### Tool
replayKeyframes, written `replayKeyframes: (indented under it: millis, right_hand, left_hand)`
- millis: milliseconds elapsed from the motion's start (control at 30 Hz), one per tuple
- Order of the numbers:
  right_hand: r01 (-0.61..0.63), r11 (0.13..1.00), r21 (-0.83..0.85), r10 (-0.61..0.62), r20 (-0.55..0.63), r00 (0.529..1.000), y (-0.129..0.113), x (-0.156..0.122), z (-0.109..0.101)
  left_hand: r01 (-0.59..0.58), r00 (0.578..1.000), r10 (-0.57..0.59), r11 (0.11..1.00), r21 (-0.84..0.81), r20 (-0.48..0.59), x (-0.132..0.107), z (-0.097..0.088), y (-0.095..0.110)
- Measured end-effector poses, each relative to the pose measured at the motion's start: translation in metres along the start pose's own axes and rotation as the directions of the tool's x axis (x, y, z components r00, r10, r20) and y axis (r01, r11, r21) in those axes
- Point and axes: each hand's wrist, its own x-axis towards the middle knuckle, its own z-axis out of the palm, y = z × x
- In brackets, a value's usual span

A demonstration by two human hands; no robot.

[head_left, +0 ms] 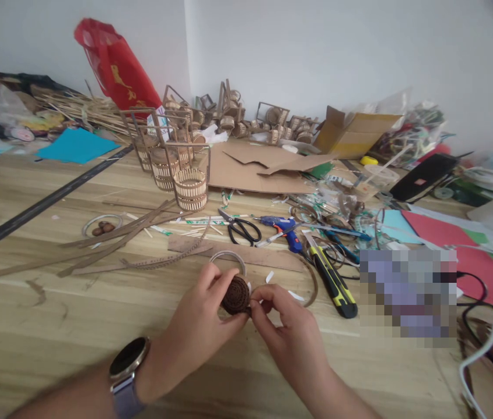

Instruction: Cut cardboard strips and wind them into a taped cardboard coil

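A dark brown coil of wound cardboard strip [235,295] is held just above the wooden table. My left hand [205,311], with a watch on its wrist, curls its thumb and fingers around the coil's left side. At the coil's right edge, my right hand [283,323] pinches what looks like the strip's end between thumb and fingertips. Just behind the hands lies a pale ring [229,254]. A flat brown cardboard strip [268,259] stretches across the table beyond it.
Black-handled scissors [243,228], a blue glue gun [282,226] and a yellow-black utility knife [332,281] lie ahead and to the right. Small slatted buckets [191,189] stand at the back. Long brown strips [128,237] spread leftward. Flat cardboard [250,169] lies behind the tools.
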Motion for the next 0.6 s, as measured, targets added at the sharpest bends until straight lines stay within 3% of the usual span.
replayKeyframes:
  millis: [433,600]
  right_hand:
    - [-0.023,0.999,0.043,0.023,0.0,1.0,0.0003,-0.001,0.0006]
    - [-0.127,0.987,0.1,0.125,0.024,0.992,0.0038,-0.0031,0.0011]
  left_hand:
    - [0.033,0.999,-0.032,0.998,-0.051,0.034,0.0005,-0.0013,0.0021]
    - [0.011,0.999,-0.009,0.999,-0.044,0.05,-0.0016,-0.0001,0.001]
